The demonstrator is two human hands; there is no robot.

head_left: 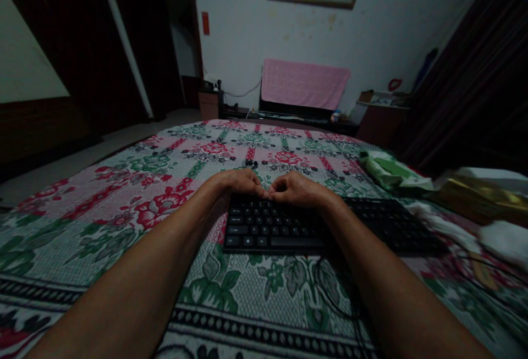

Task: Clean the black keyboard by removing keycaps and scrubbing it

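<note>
A black computer keyboard [280, 230] lies flat on a flowered bedspread. Over its upper left keys, my left hand [244, 182] and my right hand [300, 188] meet at the fingertips. The fingers of both hands are closed in a pinch, thumb against forefinger. Whatever sits between those fingertips, if anything, is too small to make out. My right forearm crosses in front of the keyboard and hides part of its middle. A thin black cable [330, 298] curls on the bedspread below the keyboard.
To the right lie a green and white packet [390, 169], a gold box [480, 197], crumpled white material [505, 242] and a flat, light brown stick-like piece [482, 271]. Beyond the patterned bedspread [160, 210], a pink towel [305, 84] covers something dark by the wall.
</note>
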